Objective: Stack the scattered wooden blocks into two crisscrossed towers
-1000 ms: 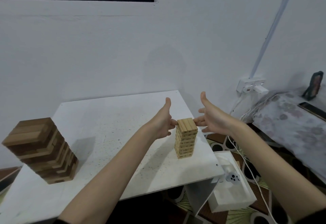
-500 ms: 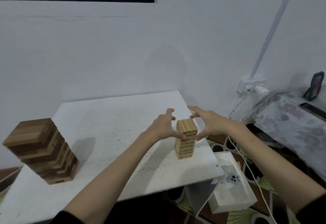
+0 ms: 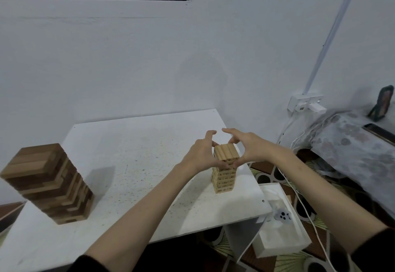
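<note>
Leftmost, at the lower left of the frame, a large dark-and-light tower (image 3: 48, 183) of crisscrossed wooden blocks stands on the white bench (image 3: 132, 164), its long axis vertical, though it looks tilted toward the left edge under the wide lens. Right of centre stands a smaller pale tower (image 3: 224, 170), also upright, near the bench's right edge; the blocks of its top layer run away from the camera. The left hand (image 3: 201, 156) cups this tower's upper left side, its grip curled, thumb on the near face and fingers toward the far side. The right hand (image 3: 249, 148) mirrors it on the right side, thumb meeting the near face beside the left thumb, fingers arched above the top. Further right, a white box (image 3: 280, 229) sits on the floor below the bench edge.
</note>
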